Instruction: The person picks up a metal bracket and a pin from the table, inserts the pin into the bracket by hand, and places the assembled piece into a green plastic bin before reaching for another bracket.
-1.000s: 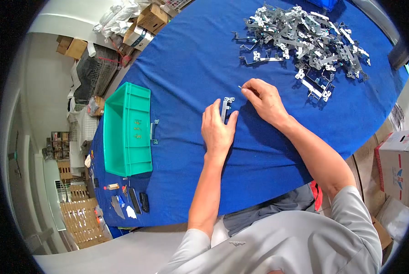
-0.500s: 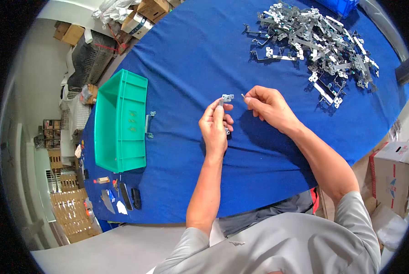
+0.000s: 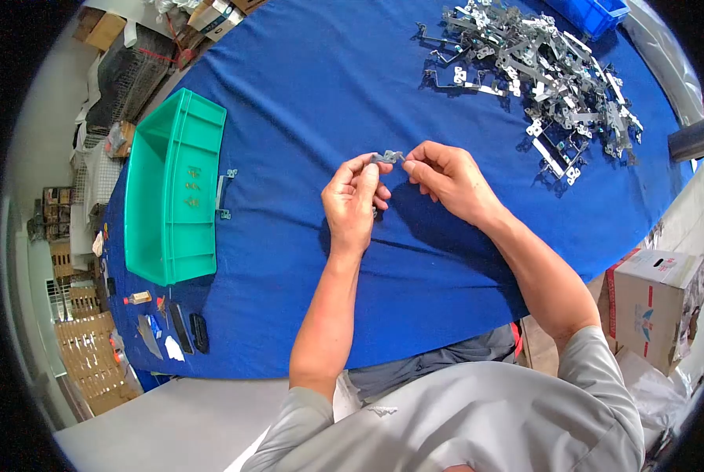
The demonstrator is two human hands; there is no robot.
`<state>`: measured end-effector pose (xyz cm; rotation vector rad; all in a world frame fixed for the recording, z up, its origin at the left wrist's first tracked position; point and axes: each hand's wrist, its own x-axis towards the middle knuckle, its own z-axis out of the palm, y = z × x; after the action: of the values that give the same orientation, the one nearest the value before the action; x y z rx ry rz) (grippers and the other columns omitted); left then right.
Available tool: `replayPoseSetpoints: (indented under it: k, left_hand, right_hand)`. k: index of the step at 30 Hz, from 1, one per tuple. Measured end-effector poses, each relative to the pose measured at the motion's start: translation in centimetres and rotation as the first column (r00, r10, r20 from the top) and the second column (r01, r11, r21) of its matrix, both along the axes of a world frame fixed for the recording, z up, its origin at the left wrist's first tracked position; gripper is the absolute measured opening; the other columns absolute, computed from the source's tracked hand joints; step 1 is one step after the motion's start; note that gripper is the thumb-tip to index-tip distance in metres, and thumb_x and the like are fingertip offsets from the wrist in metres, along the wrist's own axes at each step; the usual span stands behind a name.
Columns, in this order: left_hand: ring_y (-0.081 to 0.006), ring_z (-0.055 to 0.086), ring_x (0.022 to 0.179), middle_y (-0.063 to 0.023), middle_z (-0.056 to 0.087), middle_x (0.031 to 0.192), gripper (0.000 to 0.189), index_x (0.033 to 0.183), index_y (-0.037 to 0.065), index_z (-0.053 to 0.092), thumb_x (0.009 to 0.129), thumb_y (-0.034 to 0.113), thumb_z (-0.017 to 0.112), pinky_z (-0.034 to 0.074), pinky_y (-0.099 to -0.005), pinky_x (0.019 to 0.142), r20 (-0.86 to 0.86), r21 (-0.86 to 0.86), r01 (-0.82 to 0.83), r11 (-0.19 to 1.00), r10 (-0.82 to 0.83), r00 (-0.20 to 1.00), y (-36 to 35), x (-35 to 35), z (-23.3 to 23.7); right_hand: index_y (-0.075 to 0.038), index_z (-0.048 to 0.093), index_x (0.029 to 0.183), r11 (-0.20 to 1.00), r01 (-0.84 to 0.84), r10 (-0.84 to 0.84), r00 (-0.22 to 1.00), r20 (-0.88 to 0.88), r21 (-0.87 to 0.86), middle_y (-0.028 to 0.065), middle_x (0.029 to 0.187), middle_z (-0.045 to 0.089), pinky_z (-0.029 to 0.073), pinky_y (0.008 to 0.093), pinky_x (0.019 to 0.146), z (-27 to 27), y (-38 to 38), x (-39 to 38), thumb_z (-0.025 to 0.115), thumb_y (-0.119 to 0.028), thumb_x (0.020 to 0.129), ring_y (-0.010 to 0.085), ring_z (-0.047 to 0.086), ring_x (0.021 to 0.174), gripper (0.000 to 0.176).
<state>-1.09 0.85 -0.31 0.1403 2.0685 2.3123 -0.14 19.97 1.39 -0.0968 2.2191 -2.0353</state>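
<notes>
My left hand (image 3: 349, 203) is closed around a small metal bracket (image 3: 386, 157), whose holed end sticks out past the thumb and forefinger. Part of the bracket is hidden by the fingers. Close beside it, my right hand (image 3: 448, 179) pinches a small thin piece (image 3: 403, 160) at the bracket's right end. That piece is too small to name. Both hands are above the blue cloth (image 3: 305, 126) on the table. Another bracket (image 3: 224, 194) of similar look lies by the right side of the green bin (image 3: 198, 252).
A large heap of metal brackets (image 3: 540, 75) covers the far right of the cloth, with a blue bin (image 3: 595, 16) behind it. Small tools, among them a black long item (image 3: 180, 328), lie at the near left. A carton (image 3: 650, 303) stands on the right.
My right hand has brought the small piece up to the bracket's end, closing the gap between the hands. The bracket has tilted slightly. The whole view has shifted a little.
</notes>
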Motion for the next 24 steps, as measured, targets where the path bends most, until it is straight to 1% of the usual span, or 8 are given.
replayPoseSetpoints:
  k: [4, 8, 13, 16, 17, 20, 21, 24]
  left_hand:
    - [-0.0094, 0.064, 0.074, -0.0095, 0.074, 0.105, 0.025, 0.124, 0.000, 0.070, 0.100, 0.010, 0.065, 0.053, -0.0228, 0.062, -0.032, -0.070, 0.037, 0.997, -0.039, 0.999, -0.3, 0.2, 0.2]
    - [-0.0065, 0.062, 0.081, -0.0043, 0.072, 0.103, 0.027, 0.121, 0.003, 0.074, 0.094, 0.003, 0.072, 0.050, -0.0211, 0.069, -0.231, -0.196, -0.002, 0.981, -0.044, 0.972, -0.3, 0.0, -0.2]
    - [-0.0101, 0.061, 0.084, -0.0047, 0.071, 0.103, 0.031, 0.119, 0.007, 0.076, 0.089, 0.000, 0.075, 0.050, -0.0245, 0.074, -0.308, -0.268, -0.101, 0.958, 0.015, 0.951, 0.0, 0.4, 0.3]
    - [-0.0089, 0.061, 0.087, -0.0052, 0.071, 0.109, 0.032, 0.119, 0.005, 0.075, 0.088, -0.002, 0.074, 0.050, -0.0231, 0.073, -0.511, -0.419, -0.176, 0.891, -0.071, 0.857, -0.3, 0.0, 0.4]
    - [-0.0227, 0.064, 0.093, -0.0090, 0.072, 0.103, 0.034, 0.114, 0.006, 0.077, 0.080, -0.002, 0.076, 0.052, -0.0330, 0.079, -0.511, -0.413, -0.207, 0.887, -0.038, 0.858, 0.0, 0.1, 0.6]
    - [-0.0241, 0.065, 0.092, -0.0093, 0.072, 0.102, 0.033, 0.111, 0.005, 0.076, 0.079, -0.002, 0.075, 0.053, -0.0348, 0.081, -0.591, -0.451, -0.263, 0.853, -0.064, 0.804, 0.2, 0.2, 0.8]
    - [-0.0263, 0.066, 0.093, -0.0101, 0.072, 0.102, 0.032, 0.108, 0.004, 0.074, 0.077, -0.001, 0.075, 0.053, -0.0369, 0.083, -0.613, -0.461, -0.272, 0.845, -0.080, 0.786, 0.3, 0.2, 1.1]
    - [-0.0205, 0.065, 0.093, -0.0080, 0.074, 0.106, 0.031, 0.109, 0.006, 0.076, 0.079, -0.001, 0.076, 0.050, -0.0310, 0.074, -0.599, -0.468, -0.239, 0.851, -0.107, 0.793, 0.1, 0.2, 0.8]
  right_hand:
    - [0.002, 0.069, 0.096, 0.985, 0.042, -0.024, 0.994, -0.110, 0.165, 0.0084, 0.069, 0.064, 0.048, 0.0333, 0.058, -0.3, 0.6, -0.2, 0.064, -0.019, 0.098, 0.0122, 0.061, 0.062, 0.021]
    - [0.002, 0.067, 0.097, 0.960, 0.080, -0.013, 0.970, -0.242, 0.269, 0.0141, 0.069, 0.062, 0.047, 0.0370, 0.057, -0.2, 0.9, -0.2, 0.066, -0.016, 0.097, 0.0155, 0.061, 0.060, 0.018]
    - [0.000, 0.065, 0.104, 0.991, 0.039, -0.022, 0.991, -0.133, 0.124, 0.0101, 0.074, 0.066, 0.049, 0.0334, 0.059, -0.8, 0.3, -0.2, 0.066, -0.014, 0.097, 0.0136, 0.062, 0.063, 0.016]
    - [0.000, 0.065, 0.110, 1.000, 0.020, -0.020, 0.999, -0.048, -0.006, 0.0057, 0.082, 0.067, 0.051, 0.0291, 0.060, -0.9, 0.4, -0.2, 0.063, -0.014, 0.099, 0.0108, 0.061, 0.068, 0.018]
    - [-0.001, 0.065, 0.113, 0.998, 0.022, -0.024, 0.999, -0.031, -0.056, 0.0041, 0.085, 0.067, 0.051, 0.0276, 0.061, -0.9, 0.4, -0.3, 0.062, -0.014, 0.100, 0.0099, 0.060, 0.069, 0.019]
    - [0.000, 0.065, 0.120, 0.988, -0.053, 0.054, 0.999, 0.004, -0.146, 0.0021, 0.091, 0.066, 0.051, 0.0251, 0.063, -0.8, 1.1, -0.8, 0.060, -0.015, 0.101, 0.0083, 0.059, 0.072, 0.025]
    - [-0.001, 0.066, 0.121, 0.990, -0.060, 0.066, 0.997, 0.042, -0.130, 0.0008, 0.087, 0.065, 0.050, 0.0243, 0.064, -0.4, 1.1, -0.8, 0.060, -0.018, 0.102, 0.0077, 0.058, 0.071, 0.027]
    - [-0.001, 0.068, 0.116, 0.995, -0.089, 0.091, 0.994, 0.053, -0.052, 0.0001, 0.085, 0.065, 0.048, 0.0230, 0.062, -0.1, 1.0, -0.6, 0.062, -0.020, 0.101, 0.0066, 0.058, 0.072, 0.025]
